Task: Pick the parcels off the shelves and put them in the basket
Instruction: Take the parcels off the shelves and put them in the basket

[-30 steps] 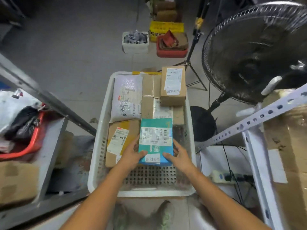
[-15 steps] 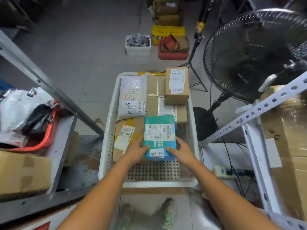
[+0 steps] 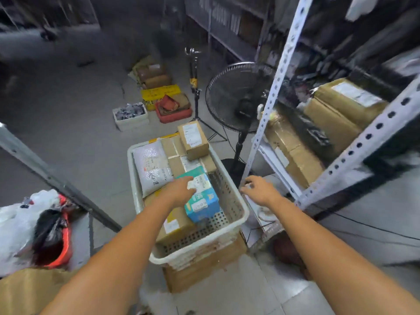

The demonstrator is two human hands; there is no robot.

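A white perforated basket [image 3: 236, 220] stands on a cardboard box on the floor and holds several parcels. A teal box [image 3: 203, 201] lies in it near the front right, next to a brown box [image 3: 175, 226], a white padded bag [image 3: 151, 167] and a labelled carton [image 3: 193, 137] on top at the back. My left hand [image 3: 179, 192] hovers over the teal box with loose fingers and holds nothing. My right hand [image 3: 259, 189] hangs empty over the basket's right rim, fingers relaxed. Brown parcels [image 3: 341, 110] sit on the white shelf [image 3: 354, 151] to the right.
A black standing fan [image 3: 236, 98] and a tripod [image 3: 194, 87] stand behind the basket. Bins and boxes [image 3: 159, 103] lie on the floor further back. A grey shelf rail [image 3: 52, 176] crosses the left, with a red basket [image 3: 63, 242] of bags below it.
Both hands have let go of the teal box, which now lies in the basket. The right hand has moved off to the right, and the view has swung up toward the right shelf.
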